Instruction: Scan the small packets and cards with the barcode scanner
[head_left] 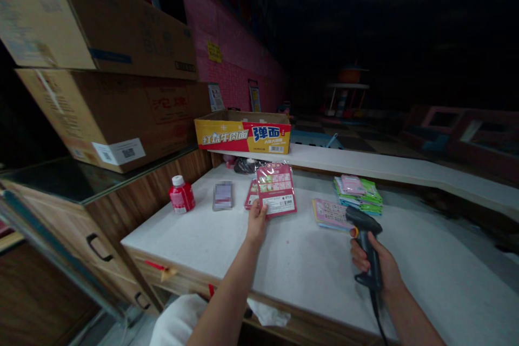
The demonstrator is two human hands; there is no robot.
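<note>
My left hand (256, 223) is closed on the lower left corner of a pink packet (276, 190) with a white barcode label, held up above the white counter (227, 238). My right hand (377, 265) grips the handle of a black barcode scanner (365, 238), whose head points toward the packet and whose cable runs down past my wrist. Another pink packet (250, 194) lies on the counter just behind the held one. To the right lie a flat pink card (328, 213) and a stack of green and pink packets (359, 193).
A red bottle with a white cap (181, 194) and a small dark card (223, 195) rest on the counter's left. A yellow and red carton (243, 132) stands on a raised white shelf. Big cardboard boxes (113, 108) are stacked on a wooden cabinet at left.
</note>
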